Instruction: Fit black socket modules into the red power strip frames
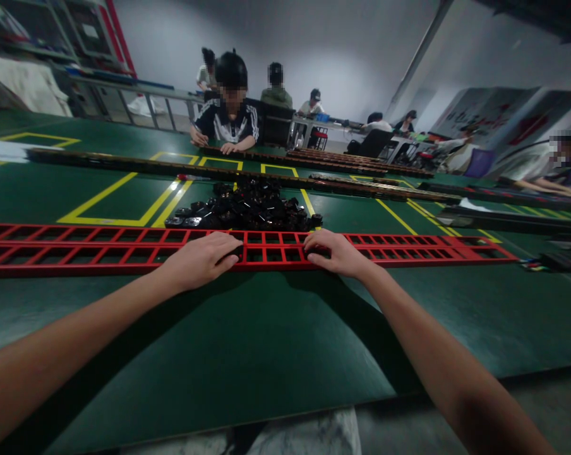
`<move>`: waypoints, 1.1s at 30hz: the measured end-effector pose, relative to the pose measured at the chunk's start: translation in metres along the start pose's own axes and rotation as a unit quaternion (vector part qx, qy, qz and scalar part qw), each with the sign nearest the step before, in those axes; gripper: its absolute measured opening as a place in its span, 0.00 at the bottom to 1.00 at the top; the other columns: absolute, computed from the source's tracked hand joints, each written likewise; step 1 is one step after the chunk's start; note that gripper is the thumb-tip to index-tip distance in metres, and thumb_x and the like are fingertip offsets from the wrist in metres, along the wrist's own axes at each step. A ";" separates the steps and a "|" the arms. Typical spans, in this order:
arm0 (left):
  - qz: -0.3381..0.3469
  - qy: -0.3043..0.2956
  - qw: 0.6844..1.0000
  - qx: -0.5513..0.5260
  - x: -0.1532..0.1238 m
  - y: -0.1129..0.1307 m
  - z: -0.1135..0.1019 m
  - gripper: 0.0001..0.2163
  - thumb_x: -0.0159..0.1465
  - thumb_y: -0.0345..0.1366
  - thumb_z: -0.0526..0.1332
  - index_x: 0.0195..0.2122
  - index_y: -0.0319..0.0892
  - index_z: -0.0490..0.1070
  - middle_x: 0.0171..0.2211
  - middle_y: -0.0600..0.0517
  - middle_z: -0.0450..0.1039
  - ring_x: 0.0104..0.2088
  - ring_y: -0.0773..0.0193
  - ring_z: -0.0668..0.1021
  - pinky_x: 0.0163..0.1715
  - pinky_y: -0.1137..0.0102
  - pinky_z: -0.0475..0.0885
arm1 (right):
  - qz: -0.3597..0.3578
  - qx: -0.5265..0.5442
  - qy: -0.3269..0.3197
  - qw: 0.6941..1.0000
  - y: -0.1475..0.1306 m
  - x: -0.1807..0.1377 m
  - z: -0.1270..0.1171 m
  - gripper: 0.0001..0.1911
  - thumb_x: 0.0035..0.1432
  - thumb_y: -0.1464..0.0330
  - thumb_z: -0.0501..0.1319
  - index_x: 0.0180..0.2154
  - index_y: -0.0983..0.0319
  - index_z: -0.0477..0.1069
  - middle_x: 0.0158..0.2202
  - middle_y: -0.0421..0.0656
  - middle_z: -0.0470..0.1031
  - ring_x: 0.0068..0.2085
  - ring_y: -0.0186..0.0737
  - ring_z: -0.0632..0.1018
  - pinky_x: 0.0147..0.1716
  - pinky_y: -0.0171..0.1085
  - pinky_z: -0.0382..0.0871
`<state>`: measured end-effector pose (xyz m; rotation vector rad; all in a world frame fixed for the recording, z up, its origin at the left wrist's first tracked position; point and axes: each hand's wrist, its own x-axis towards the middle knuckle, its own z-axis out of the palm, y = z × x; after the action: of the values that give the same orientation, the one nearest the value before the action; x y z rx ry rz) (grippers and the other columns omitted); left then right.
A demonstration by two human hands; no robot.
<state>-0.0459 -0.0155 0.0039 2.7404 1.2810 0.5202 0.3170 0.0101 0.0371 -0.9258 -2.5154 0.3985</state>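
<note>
A long red frame (271, 254) with two rows of rectangular slots lies across the green table in front of me. My left hand (203, 258) rests on its middle part, fingers curled and closed around a small black part (237, 252), mostly hidden. A short way to the right, my right hand (336, 251) is also on the frame, thumb and fingers closed around another small black part (319, 251). What kind of parts these are cannot be made out. Just behind the frame lies a heap of small black, shiny parts (254, 207).
Long dark strips (167, 167) cross the table behind the heap. Yellow tape lines (105, 222) mark the green table (247, 354). A person (231, 123) sits opposite with hands on the table. Black cables or parts (563, 260) lie beyond the frame's right end.
</note>
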 end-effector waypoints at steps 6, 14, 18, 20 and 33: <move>0.010 0.010 1.000 0.014 0.001 0.001 0.000 0.23 0.74 0.45 0.50 0.60 0.39 0.74 0.58 0.41 0.77 0.61 0.49 0.75 0.64 0.51 0.69 | -0.003 -0.011 0.033 0.999 0.001 0.001 0.003 0.07 0.65 0.65 0.61 0.38 0.59 0.77 0.42 0.47 0.80 0.47 0.49 0.79 0.50 0.50 0.73; -0.099 0.061 0.984 0.134 -0.002 -0.003 -0.006 0.28 0.74 0.50 0.47 0.60 0.36 0.75 0.65 0.36 0.70 0.65 0.41 0.70 0.63 0.45 0.67 | 0.007 -0.052 0.091 0.994 0.023 -0.001 0.007 0.07 0.65 0.66 0.61 0.37 0.59 0.77 0.39 0.47 0.80 0.41 0.46 0.79 0.44 0.45 0.74; -0.162 0.022 0.975 0.150 -0.003 -0.015 -0.008 0.31 0.73 0.55 0.46 0.67 0.41 0.70 0.72 0.38 0.61 0.71 0.37 0.63 0.65 0.42 0.63 | 0.014 -0.049 0.099 0.994 0.029 -0.001 0.009 0.07 0.65 0.67 0.61 0.37 0.59 0.77 0.40 0.47 0.81 0.42 0.46 0.80 0.45 0.46 0.74; -0.177 0.003 0.974 0.140 -0.004 -0.019 -0.006 0.32 0.72 0.57 0.46 0.68 0.43 0.68 0.73 0.40 0.59 0.72 0.36 0.61 0.66 0.42 0.61 | 0.017 -0.046 0.101 0.994 0.029 -0.001 0.010 0.07 0.65 0.67 0.61 0.37 0.59 0.78 0.41 0.47 0.81 0.43 0.46 0.80 0.46 0.46 0.74; -0.183 0.017 0.976 0.116 -0.003 -0.015 -0.003 0.32 0.73 0.56 0.44 0.67 0.41 0.69 0.70 0.38 0.62 0.67 0.39 0.68 0.65 0.45 0.64 | 0.046 -0.056 0.114 0.991 0.024 0.002 0.017 0.08 0.65 0.68 0.60 0.35 0.59 0.77 0.39 0.48 0.81 0.43 0.47 0.79 0.48 0.46 0.73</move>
<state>-0.0598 -0.0081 0.0024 2.5739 1.9079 0.4061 0.3203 0.0275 0.0134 -1.0691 -2.3119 0.1702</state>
